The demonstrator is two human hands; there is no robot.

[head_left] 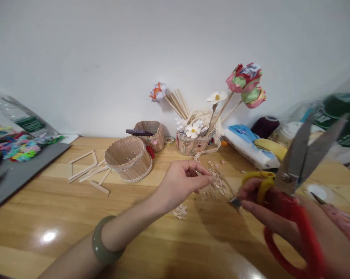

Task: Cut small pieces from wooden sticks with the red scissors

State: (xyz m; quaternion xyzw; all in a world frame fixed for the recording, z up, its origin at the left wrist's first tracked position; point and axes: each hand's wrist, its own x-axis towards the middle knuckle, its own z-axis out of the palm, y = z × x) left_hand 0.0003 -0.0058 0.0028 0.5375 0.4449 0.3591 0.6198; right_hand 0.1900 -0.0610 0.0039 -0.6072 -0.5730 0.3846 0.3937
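Observation:
My left hand (186, 176), with a green bangle (101, 240) on the wrist, has thumb and fingers pinched together over a scatter of small wooden chips (218, 184). What it pinches, if anything, is too small to make out. At the right, my right hand (268, 203) holds red and yellow scissors (294, 193), their blades apart and pointing up. A small dark metal piece (235, 202) shows at its fingertips. Another little pile of chips (180, 212) lies below my left hand.
A round stick basket (128, 157) stands left of centre, beside loose wooden sticks (83, 170). Behind are a smaller basket (156, 135) and a decorated pot (194, 145) of paper flowers. A tissue pack (247, 145) lies right; a grey board (23, 170) with colourful pieces is left.

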